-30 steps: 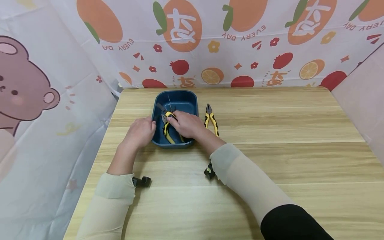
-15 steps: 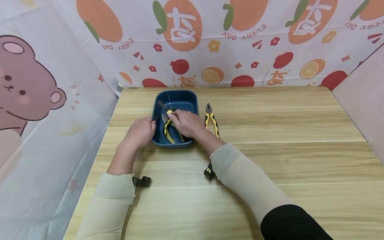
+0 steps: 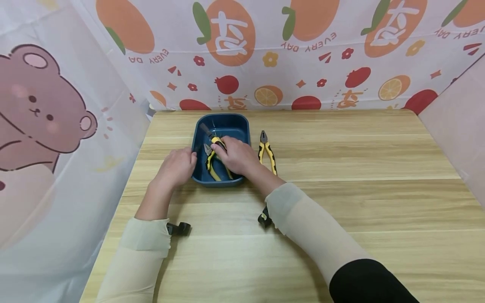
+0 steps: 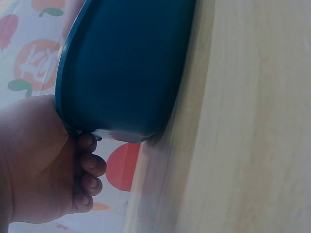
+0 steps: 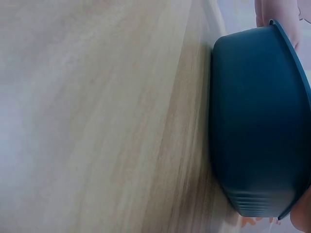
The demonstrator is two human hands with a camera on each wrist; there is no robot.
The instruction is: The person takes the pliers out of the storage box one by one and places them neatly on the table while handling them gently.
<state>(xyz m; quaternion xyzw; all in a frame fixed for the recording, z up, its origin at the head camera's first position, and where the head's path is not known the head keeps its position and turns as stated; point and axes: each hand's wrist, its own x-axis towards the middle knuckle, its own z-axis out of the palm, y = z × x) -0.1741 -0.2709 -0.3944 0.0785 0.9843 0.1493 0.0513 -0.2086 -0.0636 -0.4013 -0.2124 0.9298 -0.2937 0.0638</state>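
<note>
Small makeshift booth, set up like recording corner; whether in home, lab or office, cannot tell. Fruit-print cloth point(image 3: 250, 78) with upside-down "EVERY DAY" lettering hangs behind wood-grain surface point(image 3: 360, 202). Bear-print cloth point(image 3: 79, 181) screens left side, pale sheet point(image 3: 462, 130) right. Black wrist cameras point(image 3: 180, 229) show recording use. Pliers point(image 3: 263, 139) lend workshop touch; prints look domestic.

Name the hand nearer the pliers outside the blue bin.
Right hand: over the bin, just left of those pliers; left hand: farther, holding the bin's left side.
</note>
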